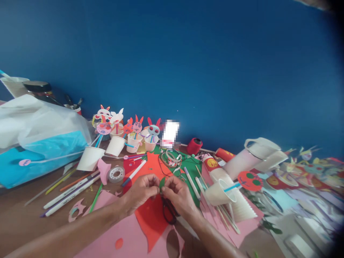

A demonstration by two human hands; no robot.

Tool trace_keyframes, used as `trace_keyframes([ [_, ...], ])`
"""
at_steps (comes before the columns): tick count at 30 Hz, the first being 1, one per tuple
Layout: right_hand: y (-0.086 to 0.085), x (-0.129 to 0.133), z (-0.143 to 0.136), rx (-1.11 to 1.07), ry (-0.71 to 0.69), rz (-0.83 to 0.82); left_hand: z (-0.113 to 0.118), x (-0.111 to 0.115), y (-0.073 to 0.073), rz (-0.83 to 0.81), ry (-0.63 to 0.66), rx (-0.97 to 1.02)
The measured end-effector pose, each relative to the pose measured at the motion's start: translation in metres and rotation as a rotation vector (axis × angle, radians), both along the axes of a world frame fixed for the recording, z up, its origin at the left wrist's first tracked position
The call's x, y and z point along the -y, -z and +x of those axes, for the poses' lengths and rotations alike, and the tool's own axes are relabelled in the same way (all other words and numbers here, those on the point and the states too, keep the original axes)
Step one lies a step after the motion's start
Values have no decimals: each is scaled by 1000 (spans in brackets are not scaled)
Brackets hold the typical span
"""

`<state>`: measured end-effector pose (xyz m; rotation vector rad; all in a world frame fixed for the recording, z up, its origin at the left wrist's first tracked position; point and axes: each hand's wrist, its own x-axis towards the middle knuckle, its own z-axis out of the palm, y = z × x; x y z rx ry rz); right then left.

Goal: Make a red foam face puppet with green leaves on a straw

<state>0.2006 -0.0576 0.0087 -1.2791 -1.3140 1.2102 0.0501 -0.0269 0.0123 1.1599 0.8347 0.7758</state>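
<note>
My left hand (143, 190) and my right hand (177, 193) meet at the middle of the table. Between their fingertips is a small green paper piece (162, 183), pinched from both sides. Black-handled scissors (169, 212) lie just below the hands, partly hidden by my right hand. Under them is red paper (150, 224), with pink paper (113, 240) nearer to me and green paper (188, 166) behind.
Paper cups (91, 158) with paper animal faces stand at the back left. A tape roll (116, 173) and markers (71, 195) lie left. On the right are a tilted cup (220, 192), a white pitcher (248, 157) and a red face on a straw (250, 181).
</note>
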Motion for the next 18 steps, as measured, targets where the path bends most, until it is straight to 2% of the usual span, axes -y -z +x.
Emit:
trace_keyframes([
  [9, -1, 0, -1, 27, 18, 0, -1, 0, 2, 8, 15, -8],
  [18, -6, -2, -2, -97, 25, -31, -2, -1, 4, -129, 15, 69],
])
